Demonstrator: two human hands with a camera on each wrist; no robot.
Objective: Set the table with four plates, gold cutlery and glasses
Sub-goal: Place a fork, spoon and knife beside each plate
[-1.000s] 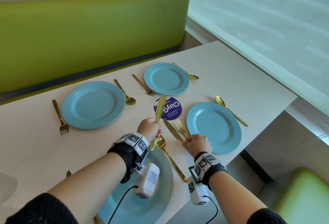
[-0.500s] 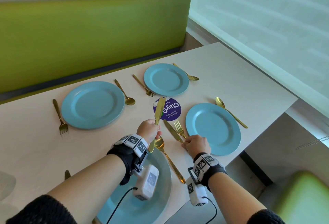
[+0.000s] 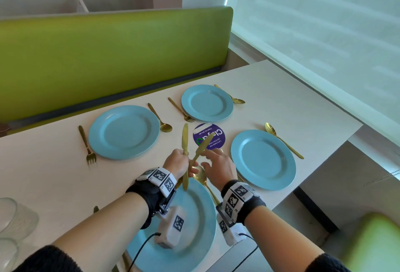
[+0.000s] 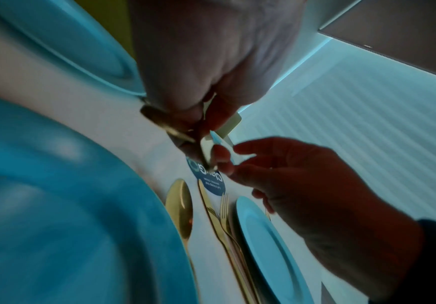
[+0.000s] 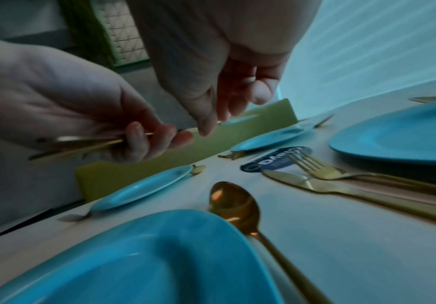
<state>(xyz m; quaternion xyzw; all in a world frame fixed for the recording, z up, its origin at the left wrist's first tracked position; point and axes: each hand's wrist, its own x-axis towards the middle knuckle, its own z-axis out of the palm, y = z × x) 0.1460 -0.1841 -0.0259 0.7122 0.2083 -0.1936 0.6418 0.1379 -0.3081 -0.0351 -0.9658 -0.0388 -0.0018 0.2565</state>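
- Gold cutlery was the step in hand: forks and spoons lay by all four plates, and I judged the knives were going out.
- Far left, the glasses (image 3: 13, 217) stood stacked near the table (image 3: 54, 180) edge, not yet at any place.
- Next came a fork (image 3: 86, 146), the far-left plate (image 3: 123, 132) and a spoon (image 3: 161, 120); I saw no knife there.
- My left hand (image 3: 177, 161) was clenched round two knives, one upright knife (image 3: 185, 139) and one angled knife (image 3: 204, 144), above the near plate (image 3: 194, 217).
- My right hand (image 3: 220, 167) was released, fingers spread, with its fingertips (image 5: 204, 127) at the angled knife but not closed on it as far as I could see.
- The next move, I judged, called for pinching that angled knife free without loosening the other, then laying it beside a plate lacking one.
- The round purple sticker (image 3: 216, 139) read "ClayGo" and "Clean as you go"; the smaller print was too fine to read.
- A laid knife (image 5: 302, 183) and fork (image 5: 315, 170) lay just beside the right plate (image 3: 263, 159), a spoon (image 3: 281, 139) on its far side.
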